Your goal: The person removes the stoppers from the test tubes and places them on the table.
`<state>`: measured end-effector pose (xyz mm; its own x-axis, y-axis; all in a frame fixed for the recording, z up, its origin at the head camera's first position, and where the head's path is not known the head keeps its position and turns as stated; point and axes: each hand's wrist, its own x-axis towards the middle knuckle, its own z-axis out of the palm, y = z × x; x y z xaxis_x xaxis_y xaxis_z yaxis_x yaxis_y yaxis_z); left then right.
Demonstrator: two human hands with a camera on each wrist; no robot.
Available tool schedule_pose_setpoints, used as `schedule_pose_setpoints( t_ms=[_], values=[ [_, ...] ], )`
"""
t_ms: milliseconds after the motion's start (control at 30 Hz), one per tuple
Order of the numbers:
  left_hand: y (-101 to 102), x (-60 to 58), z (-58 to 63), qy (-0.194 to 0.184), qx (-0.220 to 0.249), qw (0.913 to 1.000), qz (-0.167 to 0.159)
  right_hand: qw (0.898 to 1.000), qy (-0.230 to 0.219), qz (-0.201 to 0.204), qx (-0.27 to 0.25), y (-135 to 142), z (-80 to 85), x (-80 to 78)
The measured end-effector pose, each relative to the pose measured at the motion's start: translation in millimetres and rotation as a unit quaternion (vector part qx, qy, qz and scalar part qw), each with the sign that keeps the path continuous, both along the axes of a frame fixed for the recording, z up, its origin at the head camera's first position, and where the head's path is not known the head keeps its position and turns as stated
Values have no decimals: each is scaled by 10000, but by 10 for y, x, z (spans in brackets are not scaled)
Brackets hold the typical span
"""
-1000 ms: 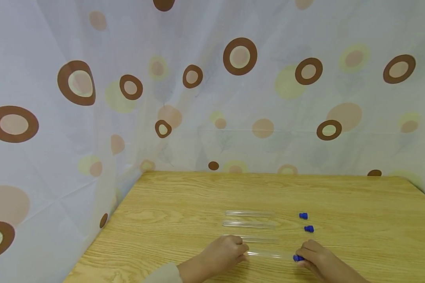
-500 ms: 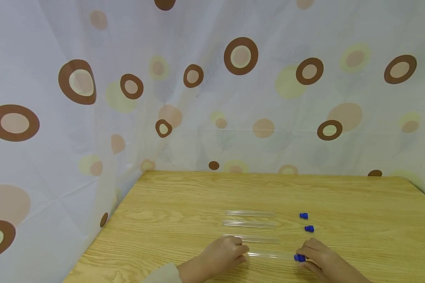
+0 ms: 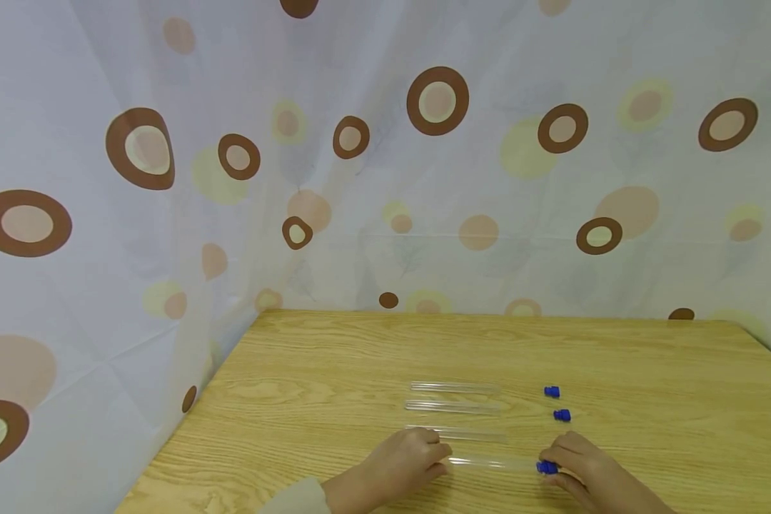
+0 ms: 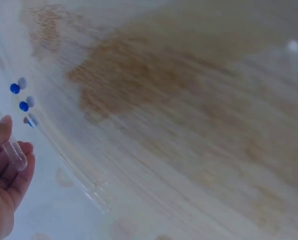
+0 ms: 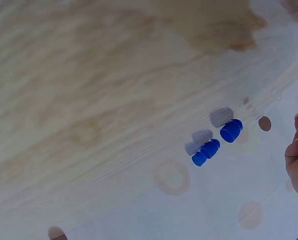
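My left hand (image 3: 411, 462) grips a clear test tube (image 3: 488, 463) lengthwise, pointing to the right. In the left wrist view the tube's rounded closed end (image 4: 20, 162) rests between thumb and fingers. My right hand (image 3: 585, 467) pinches a blue stopper (image 3: 547, 467) between thumb and fingers, right by the tube's far end. Behind the hands, clear tubes lie in a row: a rear tube (image 3: 455, 387), a middle tube (image 3: 452, 407) and a front tube (image 3: 469, 434), which the left hand partly overlaps. Only the right hand's edge shows in the right wrist view.
Right of the tubes on the wooden table (image 3: 308, 371) lie two more blue stoppers, a rear stopper (image 3: 552, 392) and a front stopper (image 3: 562, 415), close beyond the right hand. A white curtain (image 3: 360, 271) with brown and yellow circles hangs behind and to the left.
My right hand and the blue stopper have shifted very slightly to the right. The left hand keeps its hold on the test tube in about the same spot.
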<state>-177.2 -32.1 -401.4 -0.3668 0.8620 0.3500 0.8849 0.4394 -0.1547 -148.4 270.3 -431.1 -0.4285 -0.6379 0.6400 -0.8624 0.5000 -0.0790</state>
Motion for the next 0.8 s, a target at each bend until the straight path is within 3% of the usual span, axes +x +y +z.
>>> schedule_pose_setpoints(
  t_ms=[267, 567, 800],
  values=[
    [-34, -17, -28, -326, 159, 9993, 129, 9997, 117, -223, -76, 121, -15, -5],
    [-32, -9, -31, -9, 12, 10000, 56, 9998, 200, -75, -16, 169, -54, -2],
    [-43, -24, -90, 169, 69, 9998, 18, 9979, 608, -9, -227, 161, -79, 1]
  ],
)
